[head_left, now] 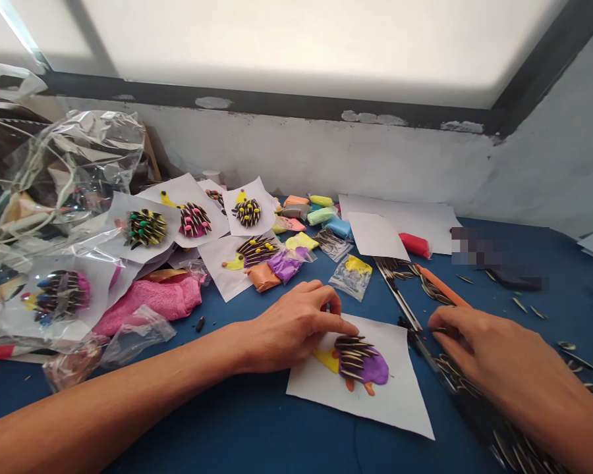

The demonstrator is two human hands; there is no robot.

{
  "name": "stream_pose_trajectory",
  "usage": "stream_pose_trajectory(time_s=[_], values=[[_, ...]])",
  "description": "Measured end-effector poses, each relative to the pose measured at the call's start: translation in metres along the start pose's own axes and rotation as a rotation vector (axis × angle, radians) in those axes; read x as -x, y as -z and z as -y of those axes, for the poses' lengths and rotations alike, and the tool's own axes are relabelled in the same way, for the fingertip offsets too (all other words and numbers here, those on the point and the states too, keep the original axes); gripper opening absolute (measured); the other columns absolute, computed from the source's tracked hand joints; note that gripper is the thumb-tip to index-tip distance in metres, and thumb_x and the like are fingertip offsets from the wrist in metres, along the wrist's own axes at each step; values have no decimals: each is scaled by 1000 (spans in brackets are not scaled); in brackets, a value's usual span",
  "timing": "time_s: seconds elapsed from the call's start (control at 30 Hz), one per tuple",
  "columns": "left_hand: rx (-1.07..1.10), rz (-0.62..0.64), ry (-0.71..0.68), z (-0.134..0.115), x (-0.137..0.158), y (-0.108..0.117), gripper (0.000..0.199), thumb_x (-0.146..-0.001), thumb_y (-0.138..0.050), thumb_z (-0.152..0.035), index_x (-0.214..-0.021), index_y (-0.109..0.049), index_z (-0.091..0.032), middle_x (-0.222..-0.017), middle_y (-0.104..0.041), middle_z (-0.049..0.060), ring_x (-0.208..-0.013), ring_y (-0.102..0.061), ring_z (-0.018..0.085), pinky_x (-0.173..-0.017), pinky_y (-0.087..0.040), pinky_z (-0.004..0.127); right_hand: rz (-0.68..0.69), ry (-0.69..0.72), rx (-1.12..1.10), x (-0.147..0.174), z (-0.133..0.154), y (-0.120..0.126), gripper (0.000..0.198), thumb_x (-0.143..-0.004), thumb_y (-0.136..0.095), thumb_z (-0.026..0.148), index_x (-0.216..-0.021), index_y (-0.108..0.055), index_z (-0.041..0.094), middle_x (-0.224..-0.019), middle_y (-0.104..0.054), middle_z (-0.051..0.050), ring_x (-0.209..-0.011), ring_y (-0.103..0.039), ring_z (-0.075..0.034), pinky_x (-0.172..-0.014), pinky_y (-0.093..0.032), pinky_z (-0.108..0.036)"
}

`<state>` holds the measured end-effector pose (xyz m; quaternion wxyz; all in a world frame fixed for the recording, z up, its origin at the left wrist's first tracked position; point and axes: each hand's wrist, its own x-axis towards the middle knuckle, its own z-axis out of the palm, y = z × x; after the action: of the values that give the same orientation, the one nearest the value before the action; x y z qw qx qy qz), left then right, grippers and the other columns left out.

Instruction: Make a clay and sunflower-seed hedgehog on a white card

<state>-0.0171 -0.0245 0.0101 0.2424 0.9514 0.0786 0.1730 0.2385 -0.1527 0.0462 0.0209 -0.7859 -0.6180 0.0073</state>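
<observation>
My left hand [301, 322] rests at the upper left of a white paper sheet [395, 411]. Its index finger is stretched out, its tip by the top of the dark striped sunflower seeds [352, 359]; the other fingers curl under, partly hidden. These seeds stick in rows in a purple clay hedgehog body [378, 368] with a yellow head [327, 360] and orange feet [369, 388]. Over loose seeds [447, 365] right of the sheet, my right hand [499, 355] pinches what looks like a single sunflower seed between thumb and index finger.
Several finished seed hedgehogs on paper [145, 227] lie at the back left, near a pink cloth [153, 299] and clear plastic bags [93, 158]. Coloured clay packets [321, 216] sit at the back. An orange pen-like stick [442, 284] lies near more seeds [518, 304].
</observation>
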Motion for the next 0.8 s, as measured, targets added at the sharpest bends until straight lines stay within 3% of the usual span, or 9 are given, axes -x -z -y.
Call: stream_pose_trajectory(time_s=[0.23, 0.33, 0.47, 0.6, 0.7, 0.8], values=[[-1, -2, -4, -1, 1, 0, 44, -90, -44, -2, -117, -71, -23, -103, -60, 8, -91, -49, 19, -81, -42, 34, -169, 53, -188, 3, 9, 11, 36, -86, -45, 46, -86, -75, 27, -104, -75, -7, -80, -73, -26, -62, -56, -38], [-4, 0, 2, 0, 0, 0, 43, -89, -44, -2, -116, -71, -23, -103, -60, 8, -91, -49, 19, -82, -42, 34, -204, 96, -282, 6, 17, 15, 34, -86, -47, 47, -82, -75, 27, -98, -75, -7, -80, -73, -26, -55, -55, -33], [3, -1, 3, 0, -1, 0, 44, -89, -44, -2, -117, -70, -23, -104, -60, 8, -92, -49, 19, -83, -42, 34, -213, 83, -273, 8, 23, 19, 25, -81, -52, 43, -76, -71, 28, -63, -68, -2, -48, -64, -20, -41, -47, -30], [0, -9, -7, 0, 0, 0, 42, -90, -44, -3, -117, -70, -23, -103, -60, 8, -92, -50, 19, -82, -43, 33, -79, 95, -255, 12, 25, 23, 19, -77, -54, 41, -67, -64, 28, -47, -56, 2, -35, -52, -16, -35, -38, -27], [-3, -8, -8, 0, 1, 0, 43, -89, -45, -2, -117, -70, -22, -103, -60, 9, -92, -50, 19, -83, -43, 33, 99, 130, -191, 15, 24, 20, 17, -75, -55, 35, -63, -63, 28, -54, -62, 0, -42, -58, -17, -39, -42, -28], [-6, -4, 3, 0, 0, 0, 43, -89, -45, -2, -117, -70, -23, -105, -60, 8, -93, -50, 19, -84, -43, 34, 173, 129, -110, 15, 20, 14, 18, -77, -53, 31, -64, -65, 28, -63, -68, -2, -53, -65, -20, -44, -46, -29]])
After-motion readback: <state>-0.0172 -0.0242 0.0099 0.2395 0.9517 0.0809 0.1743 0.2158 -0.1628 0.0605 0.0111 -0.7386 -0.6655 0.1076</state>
